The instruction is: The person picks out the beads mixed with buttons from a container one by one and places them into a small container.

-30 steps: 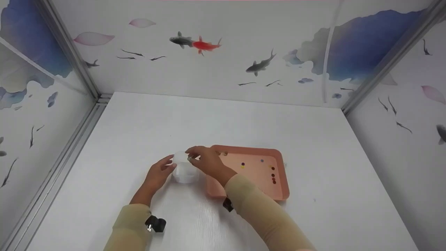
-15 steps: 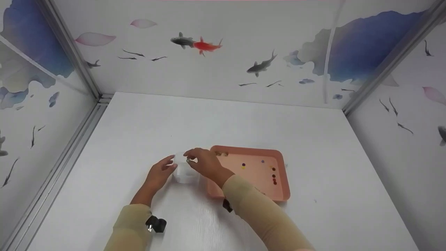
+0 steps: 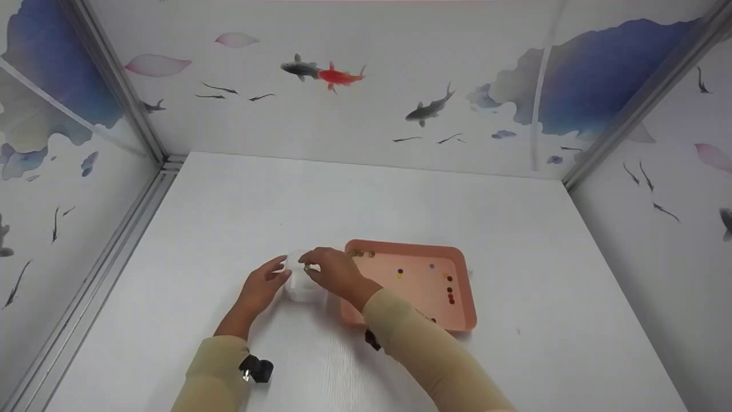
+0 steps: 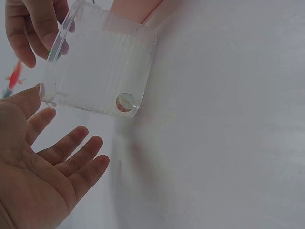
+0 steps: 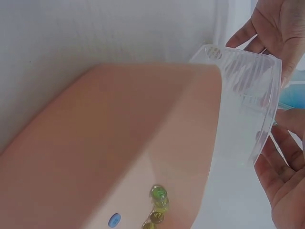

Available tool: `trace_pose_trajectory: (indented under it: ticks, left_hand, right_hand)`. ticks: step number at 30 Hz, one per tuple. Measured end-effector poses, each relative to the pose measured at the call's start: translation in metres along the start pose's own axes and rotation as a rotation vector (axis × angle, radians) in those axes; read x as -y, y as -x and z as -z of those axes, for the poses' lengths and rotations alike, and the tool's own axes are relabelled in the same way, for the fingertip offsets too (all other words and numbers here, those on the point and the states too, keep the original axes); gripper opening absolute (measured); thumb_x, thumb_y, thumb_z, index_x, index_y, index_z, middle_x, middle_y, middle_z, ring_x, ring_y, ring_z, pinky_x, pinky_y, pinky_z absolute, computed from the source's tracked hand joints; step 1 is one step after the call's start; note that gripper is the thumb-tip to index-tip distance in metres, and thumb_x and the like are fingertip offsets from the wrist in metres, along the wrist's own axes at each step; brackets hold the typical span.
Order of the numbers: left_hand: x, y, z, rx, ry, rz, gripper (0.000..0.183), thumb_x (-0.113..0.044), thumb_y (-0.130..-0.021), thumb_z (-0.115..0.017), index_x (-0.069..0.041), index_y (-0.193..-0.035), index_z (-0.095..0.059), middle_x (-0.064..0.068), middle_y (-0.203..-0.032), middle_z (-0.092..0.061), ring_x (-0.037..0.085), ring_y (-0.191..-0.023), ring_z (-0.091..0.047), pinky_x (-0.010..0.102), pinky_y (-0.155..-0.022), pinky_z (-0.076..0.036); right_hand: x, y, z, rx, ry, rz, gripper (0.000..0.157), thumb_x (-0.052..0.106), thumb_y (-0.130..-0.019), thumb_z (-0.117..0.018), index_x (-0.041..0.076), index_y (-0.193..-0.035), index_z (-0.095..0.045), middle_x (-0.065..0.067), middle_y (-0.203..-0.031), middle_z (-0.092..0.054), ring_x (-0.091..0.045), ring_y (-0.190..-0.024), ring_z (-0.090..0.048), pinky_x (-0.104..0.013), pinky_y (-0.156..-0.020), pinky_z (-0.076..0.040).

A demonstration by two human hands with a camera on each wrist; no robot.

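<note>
A clear plastic box (image 3: 300, 289) stands on the white table, left of a salmon-pink tray (image 3: 466, 309). My left hand (image 3: 260, 289) holds its left edge between thumb and forefinger; in the left wrist view the other fingers of the left hand (image 4: 52, 167) are spread below the box. My right hand (image 3: 337, 274) is over the box's opening, thumb and forefinger pinching a small greenish glass marble (image 3: 309, 266). One marble (image 4: 125, 102) lies in the bottom corner of the box in the left wrist view. In the right wrist view, green and yellowish marbles (image 5: 158, 193) lie in the tray.
A blue button-like disc (image 5: 114, 220) lies in the tray in the right wrist view. Several small dark, red and yellow discs (image 3: 450, 290) sit along the tray's right side. Printed wall panels (image 3: 366, 114) enclose the table at the back and both sides.
My right hand has come slightly down and nearer over the box, with the marble in its fingertips. The left hand keeps its place at the box's edge.
</note>
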State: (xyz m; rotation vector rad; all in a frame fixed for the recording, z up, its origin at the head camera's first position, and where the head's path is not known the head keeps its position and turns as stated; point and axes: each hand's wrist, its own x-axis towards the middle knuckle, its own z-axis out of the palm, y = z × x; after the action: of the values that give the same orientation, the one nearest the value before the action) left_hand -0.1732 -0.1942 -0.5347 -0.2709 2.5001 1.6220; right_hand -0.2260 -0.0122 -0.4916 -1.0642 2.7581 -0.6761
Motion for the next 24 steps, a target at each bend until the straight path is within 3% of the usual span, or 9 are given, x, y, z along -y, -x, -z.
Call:
trace_pose_trajectory:
  ticks: [7, 15, 24]
  left_hand:
    - [-0.0002, 0.0007, 0.0, 0.003, 0.015, -0.002, 0.051, -0.025, -0.1, -0.054, -0.007, -0.145, -0.042, 0.024, -0.143, -0.045, 0.04, -0.13, -0.045, 0.052, -0.105, -0.039]
    - [0.0001, -0.0003, -0.0002, 0.003, 0.008, -0.002, 0.051, -0.026, -0.1, -0.054, -0.007, -0.145, -0.042, 0.024, -0.143, -0.045, 0.04, -0.13, -0.045, 0.052, -0.105, -0.04]
    - [0.0001, -0.0012, -0.0005, 0.001, -0.008, 0.002, 0.051, -0.026, -0.1, -0.053, -0.008, -0.146, -0.042, 0.023, -0.143, -0.045, 0.04, -0.131, -0.044, 0.053, -0.105, -0.039]
  right_hand:
    - [0.0004, 0.0018, 0.0003, -0.013, 0.013, 0.008, 0.027, 0.017, -0.093, -0.066, 0.015, -0.12, -0.068, 0.0, -0.122, -0.066, -0.015, -0.118, -0.058, -0.03, -0.098, -0.047]
    - [-0.0032, 0.0055, 0.0014, -0.182, 0.122, 0.144, 0.042, 0.022, -0.088, -0.073, 0.016, -0.128, -0.063, -0.002, -0.137, -0.055, -0.018, -0.13, -0.048, -0.033, -0.104, -0.043]
    - [-0.0059, 0.0075, 0.004, -0.168, 0.182, 0.119, 0.062, 0.041, -0.087, -0.071, 0.023, -0.142, -0.05, 0.0, -0.152, -0.039, -0.021, -0.144, -0.027, -0.047, -0.113, -0.031]
